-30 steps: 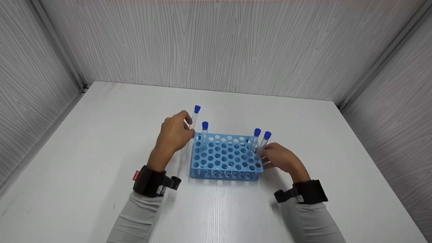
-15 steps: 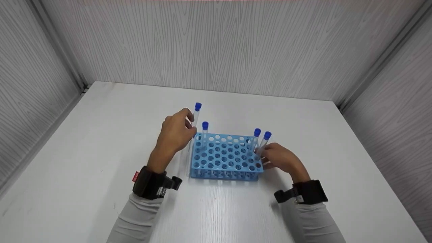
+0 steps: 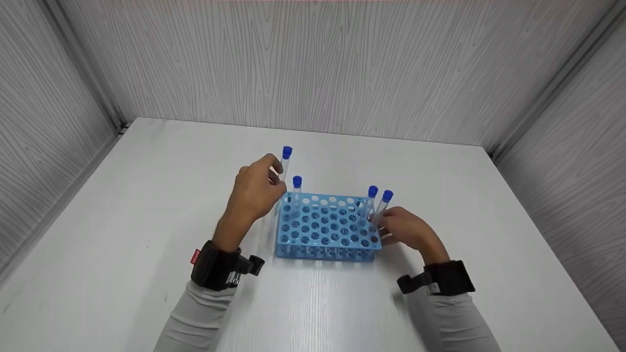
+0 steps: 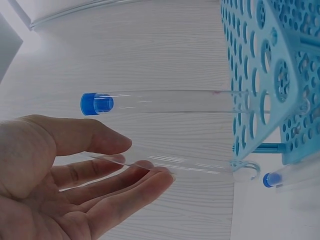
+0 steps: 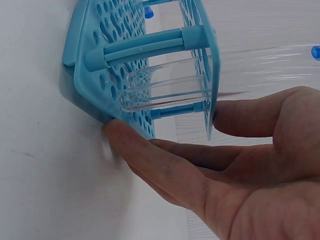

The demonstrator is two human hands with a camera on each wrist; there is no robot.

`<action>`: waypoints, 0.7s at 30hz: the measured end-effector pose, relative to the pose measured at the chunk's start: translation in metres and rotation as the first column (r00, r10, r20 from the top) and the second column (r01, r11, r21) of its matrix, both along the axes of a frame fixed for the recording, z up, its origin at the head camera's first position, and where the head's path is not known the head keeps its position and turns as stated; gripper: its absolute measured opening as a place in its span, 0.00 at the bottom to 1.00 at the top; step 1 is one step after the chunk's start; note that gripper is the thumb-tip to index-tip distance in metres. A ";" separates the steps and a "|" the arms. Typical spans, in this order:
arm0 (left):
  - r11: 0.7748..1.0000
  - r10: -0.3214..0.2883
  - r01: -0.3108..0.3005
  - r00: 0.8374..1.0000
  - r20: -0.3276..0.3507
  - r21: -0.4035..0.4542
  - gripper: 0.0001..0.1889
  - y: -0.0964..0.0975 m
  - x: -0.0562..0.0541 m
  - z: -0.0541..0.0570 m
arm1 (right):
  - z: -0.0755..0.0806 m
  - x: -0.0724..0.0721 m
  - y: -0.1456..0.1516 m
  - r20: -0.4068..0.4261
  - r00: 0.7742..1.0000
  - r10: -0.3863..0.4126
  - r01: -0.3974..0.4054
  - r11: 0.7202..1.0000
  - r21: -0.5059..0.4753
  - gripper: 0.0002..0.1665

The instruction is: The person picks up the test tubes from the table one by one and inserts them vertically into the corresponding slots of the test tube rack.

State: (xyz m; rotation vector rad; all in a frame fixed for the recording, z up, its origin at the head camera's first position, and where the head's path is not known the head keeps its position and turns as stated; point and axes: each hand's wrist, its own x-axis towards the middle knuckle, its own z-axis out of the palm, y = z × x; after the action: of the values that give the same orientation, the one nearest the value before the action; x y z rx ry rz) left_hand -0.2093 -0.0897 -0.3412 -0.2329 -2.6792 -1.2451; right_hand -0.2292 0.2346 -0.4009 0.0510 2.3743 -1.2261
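Observation:
My left hand [image 3: 257,190] pinches a clear test tube [image 4: 200,165] with a blue cap, its body hanging at the rack's left end. In the left wrist view, the tube's rounded bottom overlaps a corner of the light-blue test tube rack [image 3: 330,225]. Another capped tube [image 4: 175,102] stands in the rack nearby. At the opposite end, my right hand [image 3: 406,227] grips the rack, thumb against the top plate and fingertips by the base. Two tubes, a left one [image 3: 369,203] and a right one [image 3: 382,208], lean in the holes beside that hand.
Part of another blue-capped tube [image 4: 300,175] shows low beside the rack at the right edge of the left wrist view. The rack stands on a white table [image 3: 313,303]. A grey wood-grain panel [image 3: 313,63] closes off the back, with similar panels at both sides.
My left hand has risen a little and shifted slightly right, lifting the tube upward beside the rack's left end. The right hand and the rack stay in place.

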 end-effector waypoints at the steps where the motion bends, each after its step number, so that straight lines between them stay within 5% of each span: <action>1: 1.000 -0.002 0.002 1.000 -0.001 0.003 0.14 0.000 0.000 0.000 | 0.000 0.000 0.000 0.002 1.000 -0.001 0.001 1.000 0.001 0.23; 21: 0.997 -0.003 0.009 0.997 -0.073 0.077 0.13 0.001 0.001 0.001 | -0.001 0.000 0.000 0.002 1.000 -0.002 0.002 1.000 0.013 0.22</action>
State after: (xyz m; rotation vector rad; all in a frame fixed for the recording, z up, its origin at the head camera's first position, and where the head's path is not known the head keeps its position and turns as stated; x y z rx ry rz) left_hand -0.2082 -0.0887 -0.3405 -0.2702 -2.5653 -1.3129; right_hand -0.2296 0.2345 -0.4017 0.0593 2.3813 -1.2110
